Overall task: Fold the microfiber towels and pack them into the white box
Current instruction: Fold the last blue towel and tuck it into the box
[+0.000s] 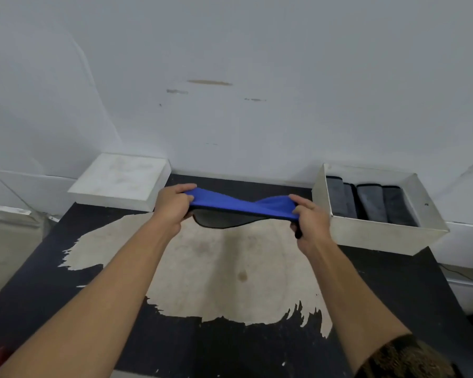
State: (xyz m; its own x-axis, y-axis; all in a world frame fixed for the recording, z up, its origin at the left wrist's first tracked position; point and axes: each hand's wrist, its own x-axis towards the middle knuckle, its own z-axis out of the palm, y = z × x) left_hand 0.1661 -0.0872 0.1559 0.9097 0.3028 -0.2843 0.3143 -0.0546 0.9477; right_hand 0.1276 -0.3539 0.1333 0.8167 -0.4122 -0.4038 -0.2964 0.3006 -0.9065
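Head view, starting at the left: a white lid [120, 181] sits at the back corner of the table [393, 296]. Next comes the left hand [172, 207], fingers [186, 198] curled tight on one end of the blue towel [243, 207]. The towel is up off the table, strung between both hands, long axis running left to right, with a twist mid-span and a dark underside sagging. It looks soft, light and limp, so I'd take it by the corners. The right hand [309, 216] pinches the other end. Far right is the white box [388, 236], with dark folded towels [372, 203] standing inside.

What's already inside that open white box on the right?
Four dark grey folded towels stand side by side in the white box. Its near wall hides their lower ends and the floor, so anything lying there cannot be seen.
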